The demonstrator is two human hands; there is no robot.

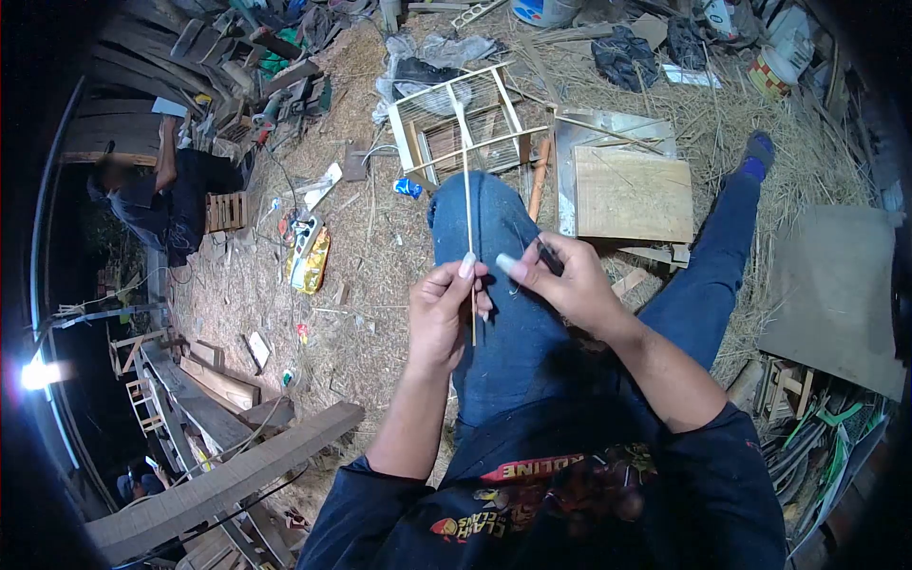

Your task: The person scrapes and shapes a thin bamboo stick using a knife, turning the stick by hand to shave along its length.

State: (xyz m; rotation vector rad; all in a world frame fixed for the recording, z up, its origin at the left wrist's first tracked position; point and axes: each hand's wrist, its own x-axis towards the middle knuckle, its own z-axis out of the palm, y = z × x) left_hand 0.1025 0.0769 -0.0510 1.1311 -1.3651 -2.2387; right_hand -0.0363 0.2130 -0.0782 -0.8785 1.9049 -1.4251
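Observation:
My left hand [443,309] is closed around a thin pale wooden stick [468,214], pinching it between thumb and fingers above my thigh. The stick points away from me, and a short end shows below the hand. My right hand [575,285] is close by on the right, closed on a small black tool [549,256] whose working end I cannot make out. Both thumbs have something white over their tips. Beyond my knee stands a small wooden cage [415,161] with thin bars; the far end of the stick overlaps it in view.
Flat wooden boards [635,195] lie right of the cage. A blue can [408,187] and a yellow packet [309,261] sit on the shaving-covered floor. A thick beam [228,484] crosses the lower left. Another person [157,199] sits at the far left. A grey sheet [836,294] lies right.

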